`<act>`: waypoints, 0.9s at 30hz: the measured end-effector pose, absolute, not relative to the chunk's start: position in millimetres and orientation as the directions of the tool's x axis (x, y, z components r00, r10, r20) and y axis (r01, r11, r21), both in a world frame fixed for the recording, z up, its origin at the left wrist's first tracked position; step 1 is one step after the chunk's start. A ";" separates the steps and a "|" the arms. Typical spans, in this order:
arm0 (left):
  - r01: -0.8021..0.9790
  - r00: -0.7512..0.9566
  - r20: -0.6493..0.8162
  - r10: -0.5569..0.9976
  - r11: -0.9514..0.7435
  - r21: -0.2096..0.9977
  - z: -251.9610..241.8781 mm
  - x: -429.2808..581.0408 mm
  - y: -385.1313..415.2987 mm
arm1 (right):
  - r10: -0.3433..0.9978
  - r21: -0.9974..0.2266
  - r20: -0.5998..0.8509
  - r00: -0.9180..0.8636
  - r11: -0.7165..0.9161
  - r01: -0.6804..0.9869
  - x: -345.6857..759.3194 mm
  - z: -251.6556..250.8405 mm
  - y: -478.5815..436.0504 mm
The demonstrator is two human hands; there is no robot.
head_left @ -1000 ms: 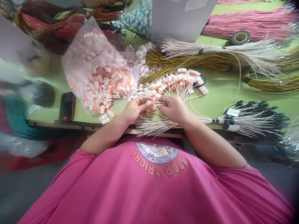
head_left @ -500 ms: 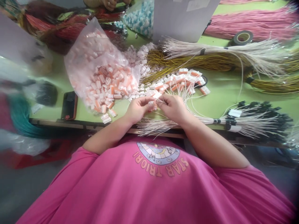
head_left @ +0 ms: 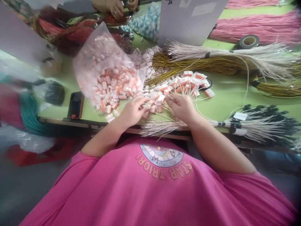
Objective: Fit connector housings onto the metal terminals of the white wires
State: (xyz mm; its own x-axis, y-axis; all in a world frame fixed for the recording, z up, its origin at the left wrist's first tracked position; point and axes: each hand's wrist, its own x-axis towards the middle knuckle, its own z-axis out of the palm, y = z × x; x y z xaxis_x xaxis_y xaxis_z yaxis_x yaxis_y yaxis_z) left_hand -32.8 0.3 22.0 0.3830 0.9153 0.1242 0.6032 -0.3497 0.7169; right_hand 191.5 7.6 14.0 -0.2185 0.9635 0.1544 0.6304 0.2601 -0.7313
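Observation:
My left hand [head_left: 134, 110] reaches over the near edge of the pile of orange-and-white plastic connectors [head_left: 158, 103], thumb and fingers apart. One connector lies close to its thumb tip; no firm grip on it shows. To the right, my right hand [head_left: 180, 106] is closed in a pinch, with thin white wires [head_left: 168, 108] at its fingertips. How many wires it pinches is hidden. Beyond that hand, connectors with white wires in them [head_left: 188, 83] lie in a fanned heap. A bundle of white wires [head_left: 162, 125] runs along the table's front edge below both hands.
A clear bag of connectors [head_left: 103, 59] spills at left, beside a phone [head_left: 76, 105]. Yellow wires [head_left: 211, 64], white wires [head_left: 225, 51] and a tape roll [head_left: 248, 41] lie behind. Black-ended wires [head_left: 265, 122] are at right. Another person's hands [head_left: 117, 8] work across the table.
My left hand has moved away from my right and its fingers have parted from the connector they held. My right hand stays pinched. The whole view has shifted slightly.

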 end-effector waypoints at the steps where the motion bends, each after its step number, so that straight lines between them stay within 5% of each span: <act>1: 0.707 0.373 0.153 0.915 -0.387 0.592 26.8 -47.9 -3.7 | 0.957 -0.736 0.200 -0.212 0.290 0.611 193.1 14.1 8.7; 5: 0.966 0.228 0.119 0.966 -0.240 0.099 32.0 -103.3 -23.0 | 0.921 -0.763 0.332 -0.204 0.389 0.516 194.0 16.3 8.8; 9: 0.981 0.193 0.042 0.980 -0.193 -0.015 16.2 -118.6 -34.1 | 0.959 -0.810 0.269 -0.092 0.276 0.518 192.5 19.1 4.9; 14: 0.927 0.254 0.133 0.958 -0.280 0.249 5.1 -92.3 -27.6 | 0.982 -0.839 0.164 -0.087 0.186 0.511 193.0 17.5 3.0; 17: 0.762 0.217 0.169 0.962 -0.275 0.586 11.5 -65.3 -15.5 | 0.984 -0.848 0.149 -0.097 0.178 0.499 192.5 18.2 2.6; 20: 0.398 0.247 -0.007 0.969 -0.095 0.913 18.2 -35.5 -1.2 | 0.978 -0.814 0.163 -0.133 0.209 0.542 191.4 20.2 1.8; 23: 0.036 0.382 -0.152 0.912 0.150 0.988 18.0 -10.6 9.2 | 0.963 -0.772 0.198 -0.182 0.268 0.577 190.6 19.9 1.2; 27: -0.148 0.450 -0.205 0.869 0.298 0.943 9.2 4.5 12.5 | 0.951 -0.733 0.219 -0.219 0.308 0.606 189.6 15.6 1.6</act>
